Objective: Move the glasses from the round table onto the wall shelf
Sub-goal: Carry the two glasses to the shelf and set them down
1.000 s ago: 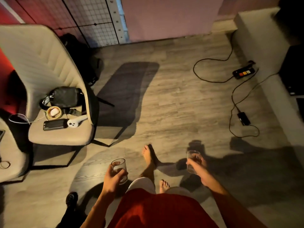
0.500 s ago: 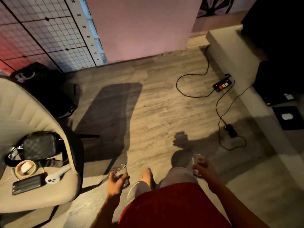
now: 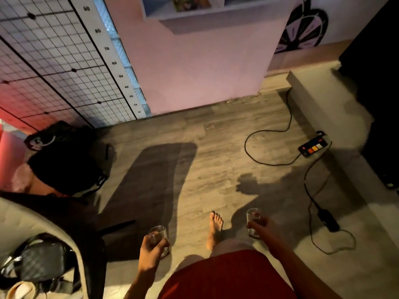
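Note:
My left hand (image 3: 152, 251) grips a clear drinking glass (image 3: 158, 233) low in the middle of the view, held upright. A second clear glass (image 3: 252, 215) is held upright in my right hand (image 3: 262, 226), a little to the right of my bare foot. The white wall shelf (image 3: 194, 14) hangs on the pink wall at the top of the view, with a few small items on it. The round table is out of view.
A cream chair (image 3: 43, 225) with a black bag (image 3: 41, 262) stands at the lower left. A dark backpack (image 3: 64, 160) lies by the wire grid panel (image 3: 54, 67). A power strip (image 3: 313, 145) and its black cables (image 3: 311, 197) lie on the floor at right, beside a raised ledge (image 3: 323, 100).
The view has tilted up and moved forward: the wall shelf has come into sight and the chair has slid to the lower left. Both hands keep hold of their glasses.

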